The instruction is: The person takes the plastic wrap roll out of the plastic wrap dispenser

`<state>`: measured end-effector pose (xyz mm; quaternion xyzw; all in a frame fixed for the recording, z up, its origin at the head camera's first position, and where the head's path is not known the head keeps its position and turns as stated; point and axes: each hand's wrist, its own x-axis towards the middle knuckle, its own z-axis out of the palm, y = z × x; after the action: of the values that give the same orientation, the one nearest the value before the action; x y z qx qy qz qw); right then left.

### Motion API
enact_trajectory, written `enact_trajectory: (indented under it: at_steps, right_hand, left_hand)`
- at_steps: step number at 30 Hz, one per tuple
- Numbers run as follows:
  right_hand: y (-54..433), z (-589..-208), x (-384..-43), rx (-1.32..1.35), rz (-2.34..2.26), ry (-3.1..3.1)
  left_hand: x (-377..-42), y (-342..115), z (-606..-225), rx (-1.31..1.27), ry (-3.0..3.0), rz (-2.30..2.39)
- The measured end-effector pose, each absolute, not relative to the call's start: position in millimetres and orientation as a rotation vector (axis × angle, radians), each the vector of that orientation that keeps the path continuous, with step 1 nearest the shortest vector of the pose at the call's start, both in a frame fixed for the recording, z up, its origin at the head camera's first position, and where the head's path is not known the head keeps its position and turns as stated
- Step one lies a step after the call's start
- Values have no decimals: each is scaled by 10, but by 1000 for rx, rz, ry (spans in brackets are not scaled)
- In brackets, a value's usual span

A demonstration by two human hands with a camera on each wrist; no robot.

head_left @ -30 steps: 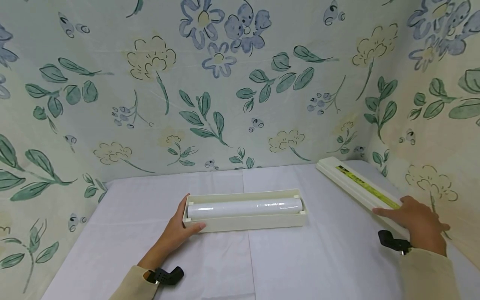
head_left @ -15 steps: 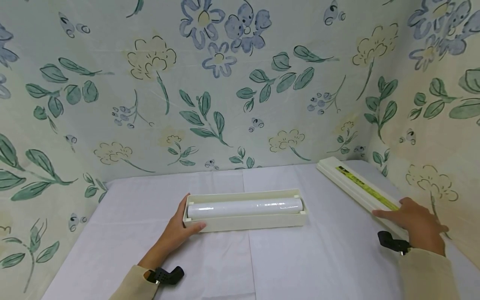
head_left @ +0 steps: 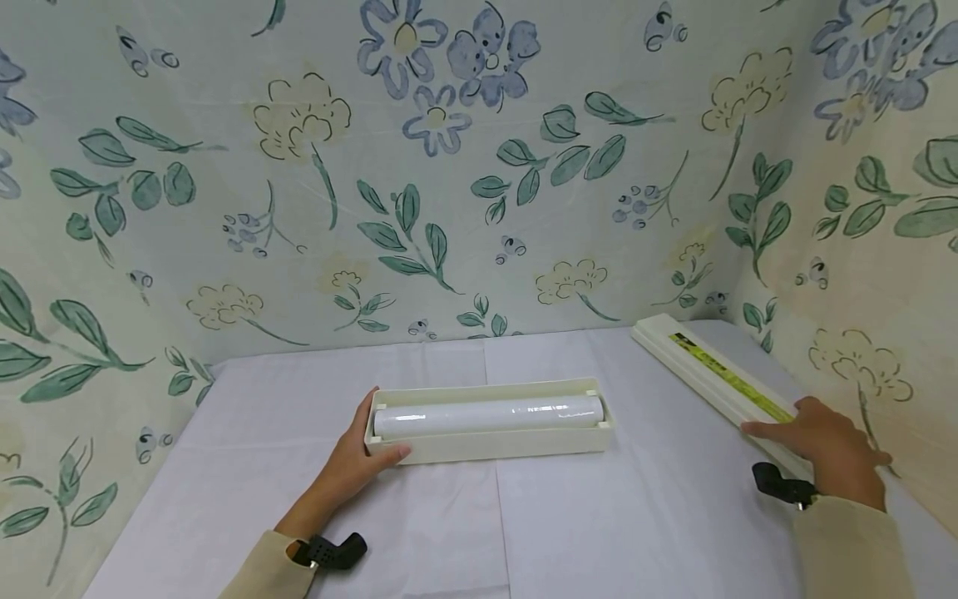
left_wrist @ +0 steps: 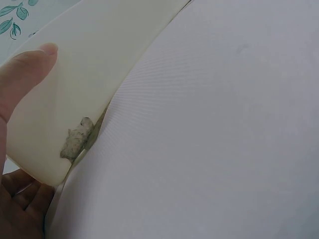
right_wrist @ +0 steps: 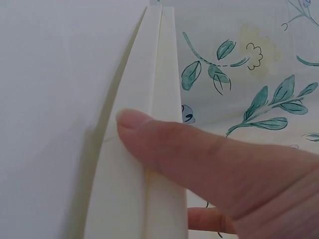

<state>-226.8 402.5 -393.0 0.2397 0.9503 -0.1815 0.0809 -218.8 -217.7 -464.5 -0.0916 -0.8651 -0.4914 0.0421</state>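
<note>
A cream plastic-wrap dispenser box (head_left: 494, 446) lies lengthwise mid-table, with a shiny white roll of plastic wrap (head_left: 486, 416) inside. My left hand (head_left: 346, 466) grips its left end, thumb on the front wall and fingers behind the end. In the left wrist view a rough grey patch (left_wrist: 77, 140) shows low on the box wall. To the right, a long cream lid (head_left: 696, 368) with a yellow-green label strip (head_left: 733, 374) slants away from me. My right hand (head_left: 834, 445) holds its near end. The thumb (right_wrist: 164, 144) lies across the lid's top; most other fingers are hidden.
A white cloth (head_left: 599, 524) covers the table. Flower-printed fabric (head_left: 449, 200) rises behind and along both sides. The lid lies close to the right-hand fabric. Each wrist bears a black camera mount (head_left: 329, 551).
My right hand has shifted very slightly left on the lid. The left hand, box and roll look unmoved.
</note>
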Motion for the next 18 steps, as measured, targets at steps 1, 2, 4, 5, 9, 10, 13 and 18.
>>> enact_trajectory:
  at_steps: [1,2,4,5,9,10,13,18]
  right_hand:
    - [4023,-3926,-2266,715,-542,2841]
    - [4021,-3923,-2264,713,-542,2842]
    - [4027,-3922,-2264,710,-543,2840]
    - [4033,-3926,-2264,705,-546,2838]
    - [4057,-3945,-2274,701,-566,2828]
    - [4063,-3952,-2278,700,-568,2826]
    - [4081,-3965,-2291,707,-580,2818]
    - [4110,-3988,-2299,696,-586,2816]
  left_hand:
    - [-2188,-2177,-4645,-284,-2644,-1504]
    - [-2188,-2177,-4645,-287,-2643,-1506]
    - [-2189,-2177,-4647,-289,-2639,-1511]
    - [-2189,-2178,-4648,-289,-2638,-1512]
    - [-2191,-2182,-4653,-286,-2642,-1521]
    - [-2190,-2183,-4653,-285,-2643,-1521]
    - [-2187,-2182,-4649,-283,-2645,-1521]
    - [-2190,-2178,-4650,-284,-2640,-1507]
